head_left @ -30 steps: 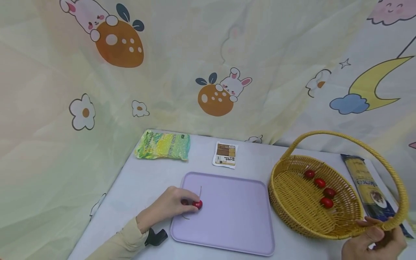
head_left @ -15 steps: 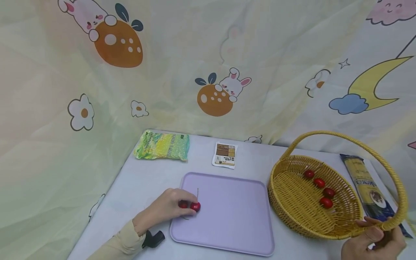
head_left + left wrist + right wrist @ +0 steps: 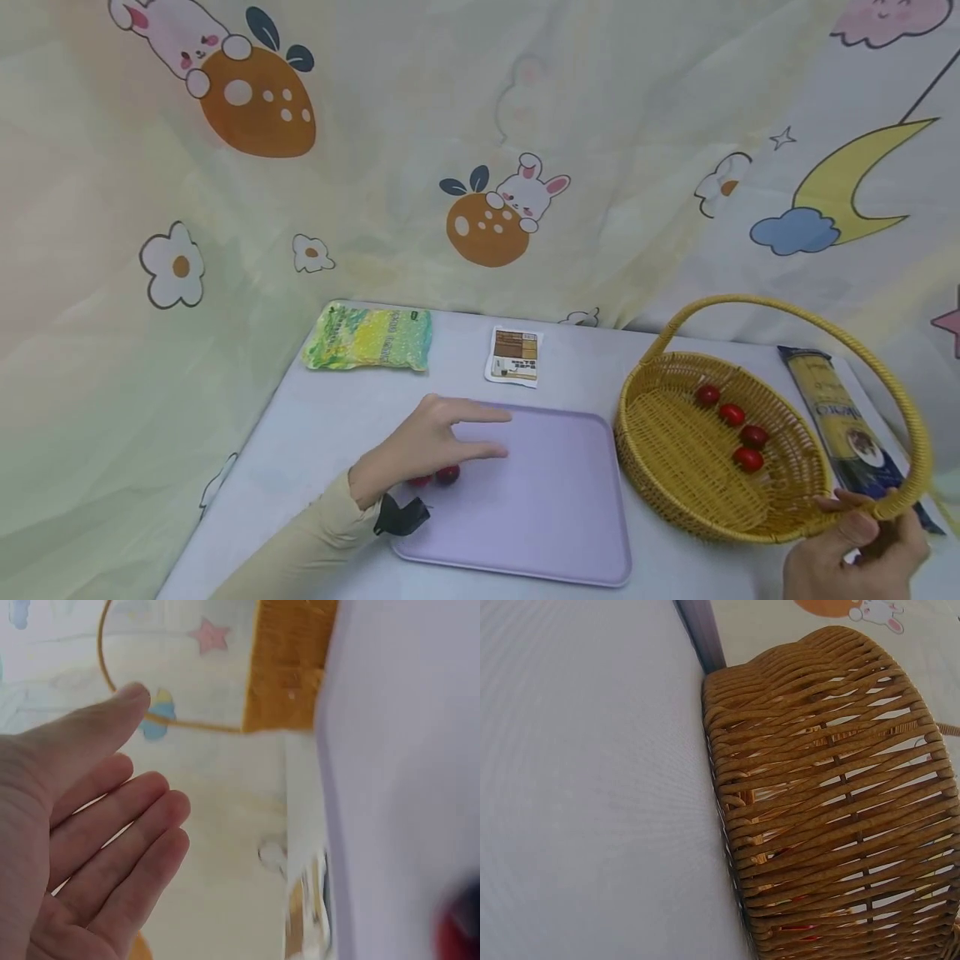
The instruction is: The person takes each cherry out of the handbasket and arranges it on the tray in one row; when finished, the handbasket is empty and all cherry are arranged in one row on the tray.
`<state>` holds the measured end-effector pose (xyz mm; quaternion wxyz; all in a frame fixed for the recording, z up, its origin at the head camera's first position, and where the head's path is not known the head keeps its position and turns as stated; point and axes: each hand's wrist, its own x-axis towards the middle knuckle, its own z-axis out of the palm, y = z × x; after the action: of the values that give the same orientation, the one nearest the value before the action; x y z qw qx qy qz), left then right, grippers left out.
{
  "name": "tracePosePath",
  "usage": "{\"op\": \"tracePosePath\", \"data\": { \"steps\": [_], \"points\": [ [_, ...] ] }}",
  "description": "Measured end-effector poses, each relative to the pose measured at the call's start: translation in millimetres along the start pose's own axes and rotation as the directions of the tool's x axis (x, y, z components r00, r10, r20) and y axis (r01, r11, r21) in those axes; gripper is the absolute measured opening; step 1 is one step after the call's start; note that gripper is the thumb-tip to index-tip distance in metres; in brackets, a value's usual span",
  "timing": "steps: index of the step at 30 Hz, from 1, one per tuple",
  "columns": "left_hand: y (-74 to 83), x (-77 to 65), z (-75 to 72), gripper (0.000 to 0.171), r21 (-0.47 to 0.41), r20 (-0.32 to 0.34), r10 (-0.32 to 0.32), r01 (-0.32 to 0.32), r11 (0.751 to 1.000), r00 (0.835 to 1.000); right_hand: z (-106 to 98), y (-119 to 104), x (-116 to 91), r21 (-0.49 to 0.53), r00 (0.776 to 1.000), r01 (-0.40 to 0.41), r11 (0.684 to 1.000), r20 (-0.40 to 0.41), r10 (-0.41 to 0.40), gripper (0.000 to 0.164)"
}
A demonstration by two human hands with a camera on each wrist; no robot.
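Observation:
Above the lilac tray (image 3: 540, 500) my left hand (image 3: 427, 442) is spread, thumb and fingers apart, holding nothing. The left wrist view shows the same hand (image 3: 97, 847) with its fingers extended. Two red cherries lie on the tray just beneath it: one cherry (image 3: 447, 474) shows plainly, the other cherry (image 3: 420, 481) is partly hidden by the wrist. At the right, my right hand (image 3: 855, 550) grips the wicker basket (image 3: 637, 450) where handle and rim meet. Several cherries (image 3: 753, 437) sit inside the basket toward its right side. Basket weave (image 3: 840, 802) fills much of the right wrist view.
A green-yellow packet (image 3: 369, 337) and a small white-brown sachet (image 3: 514, 357) lie along the back of the white table (image 3: 330, 450). Behind the basket lies a long yellow and blue package (image 3: 840, 412). A patterned cloth (image 3: 375, 167) hangs at the back.
My left hand has let go of the cherries, opened, and moved up and right over the tray. The right hand keeps its grip on the basket. The head view has shifted slightly.

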<state>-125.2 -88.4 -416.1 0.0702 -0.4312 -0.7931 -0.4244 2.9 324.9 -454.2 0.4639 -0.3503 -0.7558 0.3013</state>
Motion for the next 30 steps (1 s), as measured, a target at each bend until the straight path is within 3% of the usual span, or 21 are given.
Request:
{"op": "tracePosePath", "data": {
  "steps": [8,14,19,30],
  "points": [
    [4.6,72.9,33.8,0.039,-0.186,0.094,-0.046,0.063,0.981,0.995,-1.2,-1.0,0.5,-0.015,1.0,0.018,1.0,0.001,-0.018,0.042],
    [5.2,117.6,62.4,0.037,-0.33,0.14,-0.132,0.172,0.928,0.981,-0.8,1.0,1.2,-0.012,1.0,0.008,1.0,0.006,-0.008,0.042],
    [7.3,142.5,84.9,0.036,-0.418,0.15,-0.162,0.211,0.884,0.975,-1.5,2.1,0.9,-0.013,0.999,0.039,0.999,0.003,-0.039,0.042],
    [8.2,179.4,120.7,0.036,-0.438,0.209,-0.162,0.241,0.866,0.964,-0.7,-2.5,1.2,-0.006,1.0,0.017,1.0,0.014,-0.017,0.041]
  ]
}}
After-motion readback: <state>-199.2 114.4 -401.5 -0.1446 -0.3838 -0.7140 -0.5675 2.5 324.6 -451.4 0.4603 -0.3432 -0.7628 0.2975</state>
